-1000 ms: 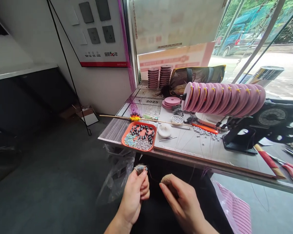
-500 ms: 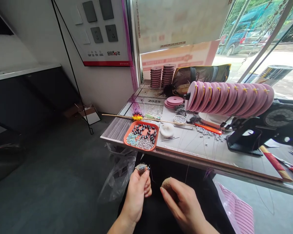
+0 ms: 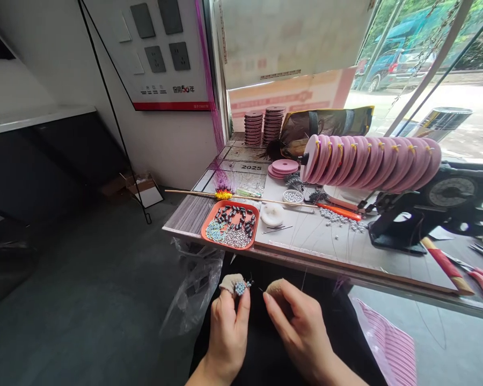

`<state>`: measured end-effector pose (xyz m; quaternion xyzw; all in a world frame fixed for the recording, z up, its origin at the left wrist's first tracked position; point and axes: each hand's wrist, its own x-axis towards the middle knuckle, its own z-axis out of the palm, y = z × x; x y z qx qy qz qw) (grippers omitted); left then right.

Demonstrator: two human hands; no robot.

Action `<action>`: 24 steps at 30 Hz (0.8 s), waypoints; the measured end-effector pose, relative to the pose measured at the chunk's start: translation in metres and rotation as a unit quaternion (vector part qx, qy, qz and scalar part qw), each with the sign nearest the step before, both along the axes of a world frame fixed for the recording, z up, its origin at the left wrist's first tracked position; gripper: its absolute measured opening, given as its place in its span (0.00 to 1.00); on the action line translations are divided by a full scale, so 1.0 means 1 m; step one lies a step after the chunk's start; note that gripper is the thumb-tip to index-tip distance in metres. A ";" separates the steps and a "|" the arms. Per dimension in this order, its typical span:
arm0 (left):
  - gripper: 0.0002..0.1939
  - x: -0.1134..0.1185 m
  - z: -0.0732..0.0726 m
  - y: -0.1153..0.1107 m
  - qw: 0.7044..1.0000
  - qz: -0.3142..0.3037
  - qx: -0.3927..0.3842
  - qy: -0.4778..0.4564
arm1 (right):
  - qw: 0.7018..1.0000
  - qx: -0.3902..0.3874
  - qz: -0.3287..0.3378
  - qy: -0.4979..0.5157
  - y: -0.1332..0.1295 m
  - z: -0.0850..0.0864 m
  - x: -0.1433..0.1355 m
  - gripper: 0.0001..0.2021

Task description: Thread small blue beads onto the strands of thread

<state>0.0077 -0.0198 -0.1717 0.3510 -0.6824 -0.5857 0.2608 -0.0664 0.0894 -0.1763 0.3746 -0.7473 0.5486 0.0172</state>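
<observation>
My left hand (image 3: 230, 327) is closed over my lap, pinching a small bundle of grey-blue pieces (image 3: 240, 288) between thumb and index finger. Thin dark ends stick out of the bundle's right side. A beige finger cover (image 3: 230, 282) wraps the left index fingertip. Just to the right, apart from the bundle, my right hand (image 3: 300, 321) holds its thumb and index finger pinched together. A fine line (image 3: 261, 290) pokes out at those fingertips, and another beige cover (image 3: 274, 288) is on the right index finger.
On the table ahead stand an orange tray (image 3: 205, 230) of small parts, a white disc (image 3: 272, 215), a bowl of beads (image 3: 293, 197) and an orange-handled tool (image 3: 340, 211). Pink spools (image 3: 370, 161) sit on a black machine (image 3: 402, 230). Scissors (image 3: 481, 279) lie right. The table edge is just beyond my hands.
My left hand has turned so the bundle's end faces me, and its index finger now points up. The right hand has moved slightly up, still pinched. The view has shifted slightly.
</observation>
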 end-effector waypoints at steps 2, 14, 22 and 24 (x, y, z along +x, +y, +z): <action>0.08 0.001 0.001 0.001 1.000 0.004 -0.007 -0.018 | 1.000 0.003 -0.013 0.005 -0.003 -0.001 -0.002 0.11; 0.08 0.005 -0.009 0.003 1.000 -0.010 0.013 0.013 | 1.000 0.020 -0.019 0.000 -0.002 -0.009 -0.001 0.11; 0.08 0.001 -0.015 -0.004 0.995 -0.077 -0.062 0.031 | 1.000 0.022 -0.012 -0.007 -0.003 -0.007 0.001 0.11; 0.08 -0.001 -0.015 -0.004 0.995 -0.074 -0.053 0.043 | 1.000 0.022 -0.010 -0.003 -0.002 -0.008 0.001 0.11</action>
